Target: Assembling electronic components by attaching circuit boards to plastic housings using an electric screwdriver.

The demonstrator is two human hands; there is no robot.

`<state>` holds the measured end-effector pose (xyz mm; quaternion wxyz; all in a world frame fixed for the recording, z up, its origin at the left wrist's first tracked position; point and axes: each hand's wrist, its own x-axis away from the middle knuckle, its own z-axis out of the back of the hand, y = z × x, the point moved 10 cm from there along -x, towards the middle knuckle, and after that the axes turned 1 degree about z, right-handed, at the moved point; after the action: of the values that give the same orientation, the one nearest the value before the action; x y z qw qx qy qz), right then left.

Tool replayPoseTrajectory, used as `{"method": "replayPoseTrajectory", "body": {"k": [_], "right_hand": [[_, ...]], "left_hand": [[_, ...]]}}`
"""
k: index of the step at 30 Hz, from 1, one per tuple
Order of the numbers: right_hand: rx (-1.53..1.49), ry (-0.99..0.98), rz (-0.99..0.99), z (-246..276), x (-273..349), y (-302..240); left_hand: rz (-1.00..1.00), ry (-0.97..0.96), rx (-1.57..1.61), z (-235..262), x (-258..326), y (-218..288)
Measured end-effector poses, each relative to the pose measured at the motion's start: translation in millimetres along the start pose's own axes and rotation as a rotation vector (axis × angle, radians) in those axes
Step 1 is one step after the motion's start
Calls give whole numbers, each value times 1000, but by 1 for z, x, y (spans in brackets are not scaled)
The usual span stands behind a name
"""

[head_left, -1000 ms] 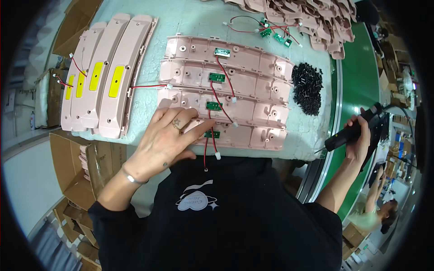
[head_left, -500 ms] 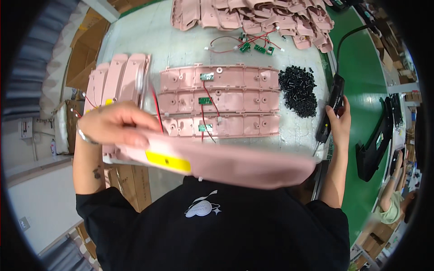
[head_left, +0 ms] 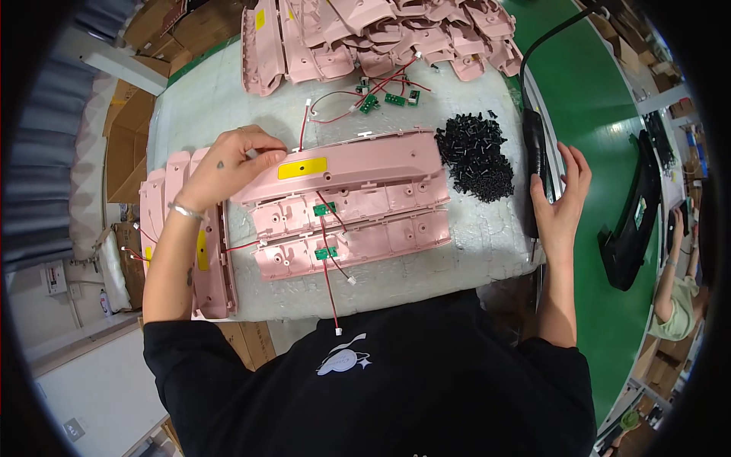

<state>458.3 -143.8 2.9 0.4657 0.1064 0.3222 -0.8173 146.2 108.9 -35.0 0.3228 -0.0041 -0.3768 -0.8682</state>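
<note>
My left hand (head_left: 237, 161) pinches the left end of a pink plastic cover (head_left: 365, 166) with a yellow label, smooth face up. This cover lies over the far end of a row of pink shells, hiding the farthest one. Two open pink shells (head_left: 388, 240) show nearer to me, each with a small green circuit board (head_left: 326, 253) and red-black wires. On the right, my right hand (head_left: 562, 194) is spread, its thumb beside a black electric screwdriver (head_left: 532, 164) and holding nothing.
A heap of pink shells (head_left: 381, 34) lies at the back, with loose wired circuit boards (head_left: 394, 100) in front. Black screws (head_left: 476, 156) are piled right of the row. More pink covers (head_left: 177, 236) stand left. A co-worker's arm (head_left: 668, 266) shows far right.
The cover in my left hand has moved away from me, down onto the farthest shell. My right hand has loosened from the screwdriver and its fingers have spread.
</note>
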Motion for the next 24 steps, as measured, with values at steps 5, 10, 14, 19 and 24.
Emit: {"method": "replayPoseTrajectory", "body": {"k": [5, 10, 14, 19, 24], "right_hand": [[-379, -159, 350, -23, 4, -97], [-639, -486, 667, -65, 66, -171], [-459, -632, 750, -90, 90, -180], [-448, -577, 806, -91, 100, -176], [-299, -702, 930, -63, 116, -185]], "left_hand": [[-429, 377, -339, -8, 14, 83], [-320, 157, -289, -34, -10, 85], [-257, 201, -149, -24, -11, 83], [-291, 137, -118, -44, -28, 76], [-239, 22, -108, -54, -32, 71]]}}
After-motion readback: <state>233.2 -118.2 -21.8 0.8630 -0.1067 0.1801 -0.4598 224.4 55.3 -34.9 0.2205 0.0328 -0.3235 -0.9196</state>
